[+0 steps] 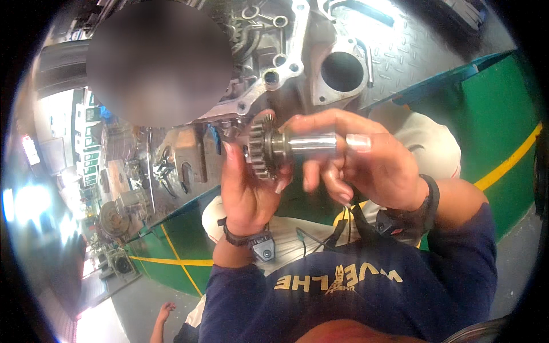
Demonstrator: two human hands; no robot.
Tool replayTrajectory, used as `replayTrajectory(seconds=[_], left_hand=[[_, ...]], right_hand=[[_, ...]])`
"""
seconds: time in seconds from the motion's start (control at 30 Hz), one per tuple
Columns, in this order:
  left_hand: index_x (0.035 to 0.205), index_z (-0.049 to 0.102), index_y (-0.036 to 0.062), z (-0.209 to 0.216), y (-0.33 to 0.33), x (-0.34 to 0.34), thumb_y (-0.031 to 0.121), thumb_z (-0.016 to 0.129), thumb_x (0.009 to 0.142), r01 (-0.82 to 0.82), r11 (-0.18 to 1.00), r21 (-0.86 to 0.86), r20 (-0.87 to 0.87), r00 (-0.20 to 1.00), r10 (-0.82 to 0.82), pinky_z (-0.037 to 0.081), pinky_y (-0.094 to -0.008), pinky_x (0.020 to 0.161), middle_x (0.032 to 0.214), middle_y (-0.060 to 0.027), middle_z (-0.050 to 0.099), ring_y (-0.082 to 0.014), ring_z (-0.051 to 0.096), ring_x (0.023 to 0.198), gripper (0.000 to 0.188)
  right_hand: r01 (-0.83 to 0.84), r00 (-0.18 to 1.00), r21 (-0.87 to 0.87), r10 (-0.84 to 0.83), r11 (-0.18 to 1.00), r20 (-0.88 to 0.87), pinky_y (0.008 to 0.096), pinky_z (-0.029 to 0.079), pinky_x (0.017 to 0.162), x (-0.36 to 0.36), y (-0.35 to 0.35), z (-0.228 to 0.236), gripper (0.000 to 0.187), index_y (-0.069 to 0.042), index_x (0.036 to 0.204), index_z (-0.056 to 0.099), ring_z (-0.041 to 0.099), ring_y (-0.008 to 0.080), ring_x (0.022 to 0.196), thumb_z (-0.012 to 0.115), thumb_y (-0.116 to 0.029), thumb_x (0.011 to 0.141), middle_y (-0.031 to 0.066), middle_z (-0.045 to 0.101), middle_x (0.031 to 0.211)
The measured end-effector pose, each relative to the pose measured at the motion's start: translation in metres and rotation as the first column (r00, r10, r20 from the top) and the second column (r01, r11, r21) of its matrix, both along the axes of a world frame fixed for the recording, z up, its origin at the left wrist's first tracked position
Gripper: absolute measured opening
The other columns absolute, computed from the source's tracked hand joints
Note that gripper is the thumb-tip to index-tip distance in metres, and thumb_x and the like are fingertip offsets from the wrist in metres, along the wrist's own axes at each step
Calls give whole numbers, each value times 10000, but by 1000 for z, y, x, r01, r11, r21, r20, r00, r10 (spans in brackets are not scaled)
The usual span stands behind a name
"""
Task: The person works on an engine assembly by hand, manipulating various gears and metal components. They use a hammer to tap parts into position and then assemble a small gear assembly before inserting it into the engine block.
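Note:
A metal gear shaft [311,144] is held up level between my two hands, its toothed gear [263,150] at the left end and its smooth shiny shaft pointing right. My left hand [247,191] is closed round the gear, thumb on the near side and fingers behind and under it. My right hand [386,160] grips the plain end of the shaft between thumb and fingers, with the lower fingers curled beneath. The right hand covers the tip of the shaft. Both wrists wear dark straps with small devices.
Beyond my hands, a metal engine casing [293,67] with bolt holes lies beside a flanged part [321,94] with a round opening. They rest on a tread-plate bench [394,66]. Tools and metal parts crowd the left. Another person's hand [166,310] shows at lower left.

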State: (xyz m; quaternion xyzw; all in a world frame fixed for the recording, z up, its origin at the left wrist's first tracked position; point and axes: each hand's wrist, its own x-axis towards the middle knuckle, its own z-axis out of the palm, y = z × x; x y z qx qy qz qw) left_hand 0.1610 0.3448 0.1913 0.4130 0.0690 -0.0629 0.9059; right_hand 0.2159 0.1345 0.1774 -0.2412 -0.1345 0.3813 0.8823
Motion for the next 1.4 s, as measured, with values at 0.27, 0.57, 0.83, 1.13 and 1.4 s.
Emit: replayTrajectory(seconds=[0.27, 0.57, 0.83, 1.13, 1.4], left_hand=[[1334, 576, 49, 3, -14, 1, 408, 440, 1097, -145, 987, -67, -230, 965, 126, 429, -240, 478, 1183, -130, 686, -158, 530, 664, 451], [1545, 361, 13, 4, -5, -4, 622, 394, 1060, 6, 978, -208, -82, 996, -23, 490, -252, 596, 1246, -140, 645, -175, 615, 842, 779], [1564, 337, -38, 25, -1, -13, -43, 747, 893, -80, 948, 308, 278, 960, -9, 514, -384, 1068, 1405, -191, 592, -266, 589, 1296, 787], [1488, 447, -41, 21, 2, -15, -65, 759, 878, -16, 938, 348, 250, 965, -76, 510, -371, 1055, 1444, -162, 558, -217, 589, 1267, 686], [1495, 447, -34, 22, -2, -17, 4, 784, 890, -4, 937, 350, 186, 980, -66, 523, -362, 1035, 1436, -151, 560, -208, 593, 1256, 694]], right_hand=[[89, 992, -53, -84, 995, 90, 212, 445, 550, -2, -5, 10, 436, 29, 1411, 489, 562, 94, 610, 537, -147, 1016, 186, 727, 1021], [200, 947, -186, -141, 962, 288, 208, 424, 487, -4, 0, 14, 464, 37, 1429, 474, 531, 70, 539, 568, -221, 1055, 132, 710, 957], [84, 996, -191, -90, 978, -19, 241, 461, 495, -9, 13, -6, 353, -28, 1392, 521, 541, 104, 533, 534, -206, 1088, 160, 701, 990], [38, 999, -265, -26, 963, 48, 239, 421, 471, -5, 12, -9, 428, -7, 1052, 596, 517, 124, 496, 492, -420, 1096, 158, 693, 800], [6, 999, -275, 6, 961, 41, 231, 415, 465, -5, 4, -3, 447, -18, 1017, 601, 503, 106, 487, 445, -426, 1111, 138, 685, 772]])
